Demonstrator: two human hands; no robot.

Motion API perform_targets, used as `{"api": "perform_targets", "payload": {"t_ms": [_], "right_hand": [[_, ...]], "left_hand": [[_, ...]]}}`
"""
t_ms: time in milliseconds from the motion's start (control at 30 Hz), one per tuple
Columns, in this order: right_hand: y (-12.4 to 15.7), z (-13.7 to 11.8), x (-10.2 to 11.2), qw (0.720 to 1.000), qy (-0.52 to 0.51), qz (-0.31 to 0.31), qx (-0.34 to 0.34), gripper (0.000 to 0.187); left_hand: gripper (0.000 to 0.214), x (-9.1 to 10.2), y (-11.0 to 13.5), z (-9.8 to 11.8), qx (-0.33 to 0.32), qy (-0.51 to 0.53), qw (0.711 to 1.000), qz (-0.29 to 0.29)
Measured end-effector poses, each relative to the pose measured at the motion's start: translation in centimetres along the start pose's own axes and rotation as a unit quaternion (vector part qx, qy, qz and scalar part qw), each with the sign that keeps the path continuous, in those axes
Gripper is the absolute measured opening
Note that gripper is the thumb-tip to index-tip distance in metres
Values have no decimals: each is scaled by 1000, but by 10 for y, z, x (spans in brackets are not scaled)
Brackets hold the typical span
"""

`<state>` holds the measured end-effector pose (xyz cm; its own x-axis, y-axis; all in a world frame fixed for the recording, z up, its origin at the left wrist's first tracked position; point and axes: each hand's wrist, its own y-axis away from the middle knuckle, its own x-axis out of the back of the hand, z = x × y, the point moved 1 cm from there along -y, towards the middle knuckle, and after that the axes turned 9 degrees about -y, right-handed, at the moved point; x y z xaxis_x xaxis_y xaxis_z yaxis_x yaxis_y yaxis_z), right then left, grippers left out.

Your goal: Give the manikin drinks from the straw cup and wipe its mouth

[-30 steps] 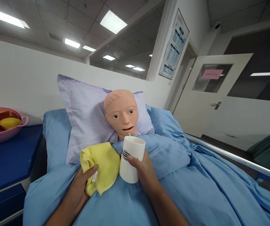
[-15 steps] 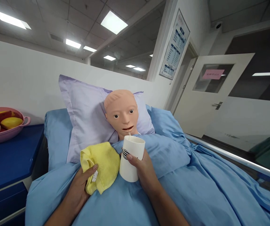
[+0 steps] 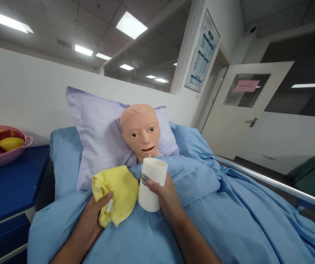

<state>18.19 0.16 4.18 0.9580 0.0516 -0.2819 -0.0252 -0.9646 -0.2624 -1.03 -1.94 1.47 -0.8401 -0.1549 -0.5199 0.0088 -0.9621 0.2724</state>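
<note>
My left hand (image 3: 95, 211) is closed on a folded yellow towel (image 3: 123, 192), the thumb pressed near its small white tag. Wrapped round a white mug (image 3: 152, 187) with a dark striped print is my right hand (image 3: 167, 196). The mug tilts slightly, and a thin pale straw (image 3: 149, 155) sticks up from its far rim toward the chin of a manikin (image 3: 141, 128). The manikin's mouth is partly open, and its head rests on a lilac pillow (image 3: 97, 128). What the mug contains is hidden.
A blue quilt (image 3: 201, 227) covers the bed under both hands. At left, a blue-topped cabinet (image 3: 6, 187) carries a pink basin (image 3: 17, 154) of fruit. A metal bed rail (image 3: 273, 183) runs along the right, with a white door (image 3: 245, 117) beyond.
The whole view has shifted slightly to the left. Both hands keep hold of the towel and the mug, and the manikin stays in place.
</note>
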Motion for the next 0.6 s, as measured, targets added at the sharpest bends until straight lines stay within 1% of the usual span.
{"api": "perform_targets", "payload": {"t_ms": [233,433,467,533,600], "right_hand": [[0,1,0,1000,-7,2,-2,50],[-1,-1,-2,1000,-19,12,7,57],[-1,-1,-2,1000,-26,13,12,58],[-2,-2,-4,999,-46,4,20,59],[-3,-2,-5,998,-64,-9,20,60]], "left_hand": [[39,2,-1,0,-2,-4,1000,3],[47,0,2,1,3,-18,1000,-4],[48,1,1,1,13,-19,1000,0],[49,5,-2,-1,53,-29,998,7],[50,12,-11,-4,82,-52,995,34]]}}
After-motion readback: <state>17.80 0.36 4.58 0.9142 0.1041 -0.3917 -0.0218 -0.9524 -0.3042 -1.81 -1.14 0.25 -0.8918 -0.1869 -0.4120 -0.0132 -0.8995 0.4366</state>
